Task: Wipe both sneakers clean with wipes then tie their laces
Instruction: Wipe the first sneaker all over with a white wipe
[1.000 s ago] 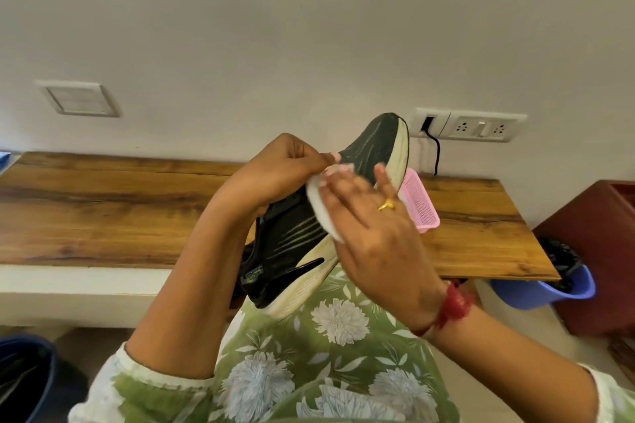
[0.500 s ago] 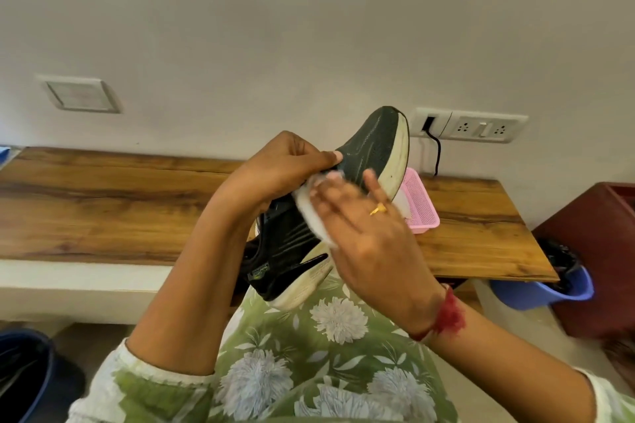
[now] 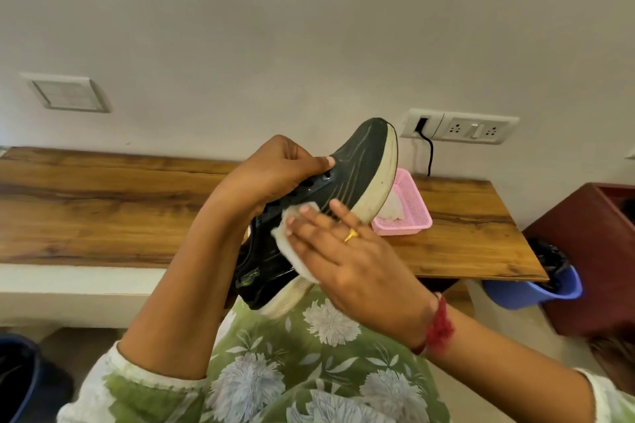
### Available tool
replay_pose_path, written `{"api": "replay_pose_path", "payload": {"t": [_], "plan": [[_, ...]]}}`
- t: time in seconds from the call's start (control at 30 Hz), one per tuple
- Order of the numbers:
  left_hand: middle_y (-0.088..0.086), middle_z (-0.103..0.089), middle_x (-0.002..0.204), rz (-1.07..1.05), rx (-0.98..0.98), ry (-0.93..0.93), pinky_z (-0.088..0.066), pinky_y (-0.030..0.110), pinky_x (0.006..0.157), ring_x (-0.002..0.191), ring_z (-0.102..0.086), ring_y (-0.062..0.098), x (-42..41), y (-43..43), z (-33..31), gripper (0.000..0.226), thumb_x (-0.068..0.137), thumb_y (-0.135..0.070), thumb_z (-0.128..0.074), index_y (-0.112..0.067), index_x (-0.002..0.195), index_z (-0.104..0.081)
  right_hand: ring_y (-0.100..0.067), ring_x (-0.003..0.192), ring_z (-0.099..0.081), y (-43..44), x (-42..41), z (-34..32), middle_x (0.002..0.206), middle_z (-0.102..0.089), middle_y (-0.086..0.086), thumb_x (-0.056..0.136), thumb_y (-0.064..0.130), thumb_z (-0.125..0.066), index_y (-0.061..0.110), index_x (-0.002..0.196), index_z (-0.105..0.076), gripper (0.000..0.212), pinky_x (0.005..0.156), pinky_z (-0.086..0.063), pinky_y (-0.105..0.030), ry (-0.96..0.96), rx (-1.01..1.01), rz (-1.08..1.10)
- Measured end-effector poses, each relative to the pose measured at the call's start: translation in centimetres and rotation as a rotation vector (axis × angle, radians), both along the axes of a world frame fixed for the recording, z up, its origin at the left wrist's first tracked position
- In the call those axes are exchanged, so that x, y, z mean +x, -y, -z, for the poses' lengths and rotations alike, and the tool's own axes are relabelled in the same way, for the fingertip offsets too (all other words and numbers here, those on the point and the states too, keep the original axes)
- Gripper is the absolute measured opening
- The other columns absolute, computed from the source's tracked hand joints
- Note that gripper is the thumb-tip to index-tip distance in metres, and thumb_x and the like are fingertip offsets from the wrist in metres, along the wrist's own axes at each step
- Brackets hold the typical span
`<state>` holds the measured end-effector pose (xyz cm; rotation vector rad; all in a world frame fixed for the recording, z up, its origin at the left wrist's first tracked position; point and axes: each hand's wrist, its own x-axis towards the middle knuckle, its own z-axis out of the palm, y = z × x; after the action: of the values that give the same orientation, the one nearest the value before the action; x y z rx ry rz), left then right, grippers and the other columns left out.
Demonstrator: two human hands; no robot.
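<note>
A dark sneaker (image 3: 357, 175) with a cream sole is held up in the air in front of the person, above the lap, toe pointing up and away and heel down toward the green floral garment (image 3: 309, 371). It is gripped around the lace area by the left hand (image 3: 275, 172), whose fingers (image 3: 321, 161) are curled closed over the upper, the thumb lying along the side near the eyelets. A white wipe (image 3: 292, 247) is pressed flat against the side of the sneaker by the right hand (image 3: 350, 264), its fingers stretched out nearly straight and spread over the wipe rather than wrapped around it; a gold ring and a red wrist thread are worn on that hand. Behind the sneaker a wooden worktop (image 3: 103, 209) is seen along the wall, and on it a pink mesh basket (image 3: 412, 213) with a crumpled white wipe inside, partly hidden by the sole. A blue bin (image 3: 536, 288) with a black liner stands on the floor at the right.
</note>
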<state>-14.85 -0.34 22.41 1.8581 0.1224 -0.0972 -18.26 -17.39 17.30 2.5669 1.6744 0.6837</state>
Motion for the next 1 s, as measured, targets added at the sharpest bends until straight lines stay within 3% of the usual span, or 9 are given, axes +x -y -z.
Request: {"api": "replay_pose_path", "payload": {"t": [0.13,0.3,0.43,0.57,0.7,0.77,0.83,0.93,1.0], "plan": [[0.005,-0.032,0.046,0.008,-0.023,0.008,-0.026,0.022,0.044,0.039,-0.025,0.017,-0.1,-0.1,-0.1,0.053,0.088,-0.031,-0.067,-0.016,0.042,-0.047,-0.024,0.132,-0.043,0.3,0.4,-0.8,0.136,-0.054,-0.011,0.086,0.01,-0.045,0.003,0.127,-0.057,0.043,0.118,-0.016,-0.041,-0.009,0.117,0.055],[0.011,-0.05,0.051,-0.003,-0.026,0.0,-0.029,0.025,0.047,0.041,-0.038,0.02,0.0,0.0,-0.4,0.044,0.087,-0.035,-0.067,-0.014,0.048,-0.064,-0.025,0.132,-0.044,-0.6,-0.7,0.4,0.136,-0.053,-0.011,0.087,0.011,-0.042,0.005,0.127,-0.057,0.044,0.117,-0.017,-0.04,-0.007,0.011,-0.034],[0.002,-0.05,0.043,-0.02,-0.041,0.006,-0.033,0.021,0.048,0.038,-0.04,0.013,-0.1,0.0,-0.3,0.051,0.089,-0.03,-0.066,-0.017,0.039,-0.061,-0.024,0.132,-0.044,-0.5,0.0,-0.6,0.136,-0.053,-0.011,0.083,0.007,-0.049,0.004,0.129,-0.055,0.046,0.119,-0.012,-0.04,-0.019,0.107,0.116],[0.032,-0.056,0.067,-0.031,-0.047,-0.004,-0.037,0.038,0.062,0.059,-0.048,0.031,-0.2,-0.1,-0.2,0.043,0.087,-0.035,-0.068,-0.011,0.051,-0.066,-0.023,0.126,-0.05,-1.3,-1.8,0.0,0.132,-0.057,-0.009,0.082,0.012,-0.041,0.007,0.124,-0.06,0.046,0.117,-0.013,-0.038,-0.1,-0.031,-0.05],[0.01,-0.044,0.048,-0.041,0.008,-0.022,-0.029,0.027,0.048,0.042,-0.035,0.021,-0.3,-0.4,0.0,0.051,0.09,-0.03,-0.064,-0.013,0.043,-0.063,-0.025,0.121,-0.052,0.5,0.4,-4.0,0.126,-0.06,-0.014,0.083,0.013,-0.043,0.0,0.122,-0.058,0.043,0.119,-0.013,-0.037,-0.086,0.341,0.176],[0.005,-0.044,0.044,-0.051,0.014,-0.031,-0.027,0.025,0.045,0.039,-0.035,0.018,-0.4,-0.6,-0.1,0.054,0.09,-0.032,-0.064,-0.018,0.038,-0.058,-0.028,0.123,-0.051,1.3,1.8,-4.8,0.125,-0.06,-0.016,0.085,0.011,-0.047,-0.001,0.121,-0.059,0.04,0.118,-0.012,-0.039,-0.02,0.394,0.25],[0.012,-0.045,0.053,-0.03,0.002,-0.023,-0.026,0.026,0.047,0.045,-0.035,0.023,-0.4,-0.7,-0.2,0.047,0.088,-0.034,-0.066,-0.017,0.044,-0.061,-0.031,0.124,-0.051,1.3,1.7,-3.3,0.127,-0.058,-0.018,0.082,0.008,-0.055,-0.002,0.123,-0.057,0.042,0.117,-0.011,-0.038,0.016,0.292,0.239],[0.017,-0.047,0.068,-0.019,-0.033,-0.02,-0.026,0.028,0.051,0.054,-0.034,0.027,-0.7,-0.9,-0.2,0.04,0.086,-0.038,-0.067,-0.011,0.057,-0.068,-0.029,0.128,-0.047,1.4,0.0,-0.3,0.133,-0.054,-0.016,0.085,0.012,-0.048,0.001,0.129,-0.051,0.045,0.118,-0.014,-0.039,-0.015,0.083,0.081],[0.015,-0.046,0.065,0.007,-0.045,-0.019,-0.028,0.029,0.052,0.055,-0.035,0.026,-0.9,-1.0,0.0,0.042,0.086,-0.04,-0.066,-0.016,0.052,-0.065,-0.026,0.129,-0.045,2.0,0.1,-0.2,0.133,-0.055,-0.014,0.085,0.014,-0.046,0.002,0.128,-0.053,0.045,0.118,-0.013,-0.041,0.0,0.028,0.042]]}}
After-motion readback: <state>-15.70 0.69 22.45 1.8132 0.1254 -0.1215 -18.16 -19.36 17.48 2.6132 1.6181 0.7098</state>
